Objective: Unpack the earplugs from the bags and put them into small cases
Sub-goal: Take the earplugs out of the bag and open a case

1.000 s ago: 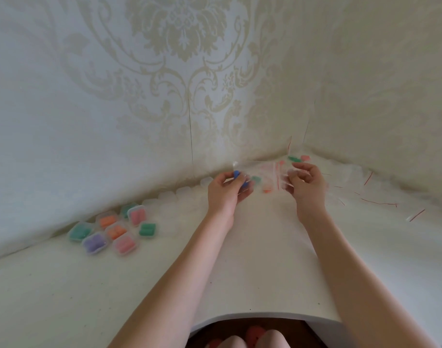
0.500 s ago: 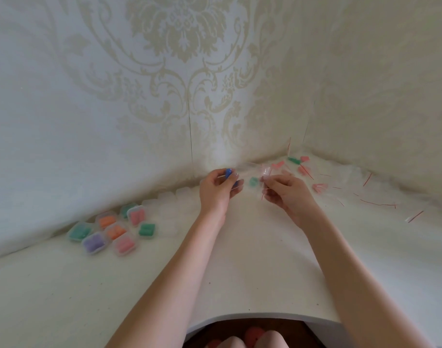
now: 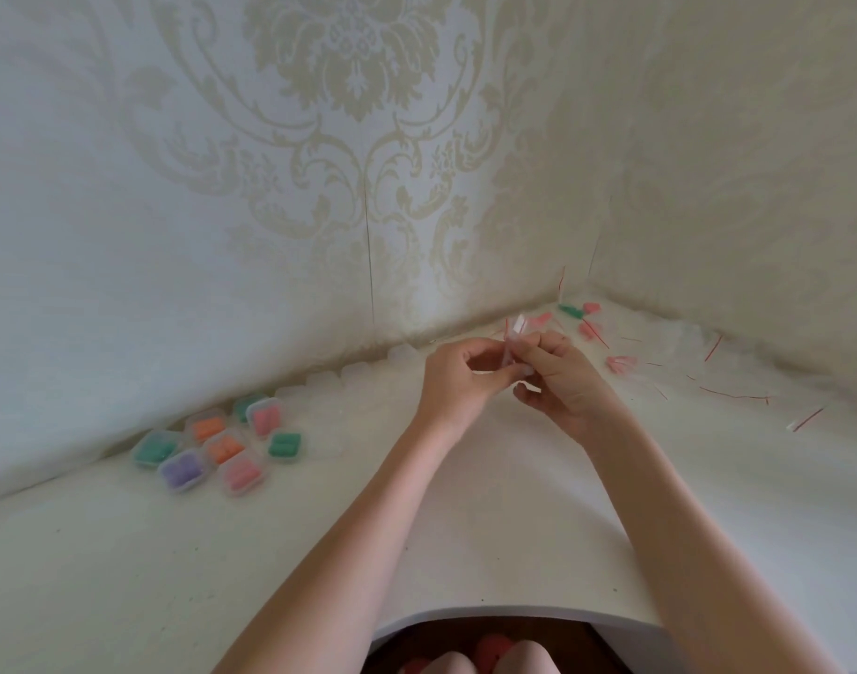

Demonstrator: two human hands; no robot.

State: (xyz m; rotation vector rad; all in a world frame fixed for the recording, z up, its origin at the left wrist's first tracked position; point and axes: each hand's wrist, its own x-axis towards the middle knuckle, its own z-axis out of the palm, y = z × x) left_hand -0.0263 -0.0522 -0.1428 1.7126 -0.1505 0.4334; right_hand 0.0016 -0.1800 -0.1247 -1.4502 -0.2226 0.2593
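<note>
My left hand (image 3: 458, 379) and my right hand (image 3: 560, 377) meet above the white table near the corner. Between their fingertips stands a small clear bag (image 3: 513, 342) with a red strip, pinched by both hands. What is inside the bag is hidden by my fingers. Several bagged earplugs, pink (image 3: 621, 363) and green (image 3: 571, 310), lie in the corner to the right. At the left sit several filled small cases (image 3: 222, 445) holding green, orange, purple and pink earplugs.
A row of empty clear cases (image 3: 358, 377) runs along the wall behind my hands. Torn red strips (image 3: 732, 394) and clear scraps (image 3: 805, 420) lie scattered on the right side of the table (image 3: 489, 503). Patterned walls close in the corner.
My right hand moved left from the bag pile with a bag and met my left hand. The blue earplug seen earlier at my left fingers is no longer visible.
</note>
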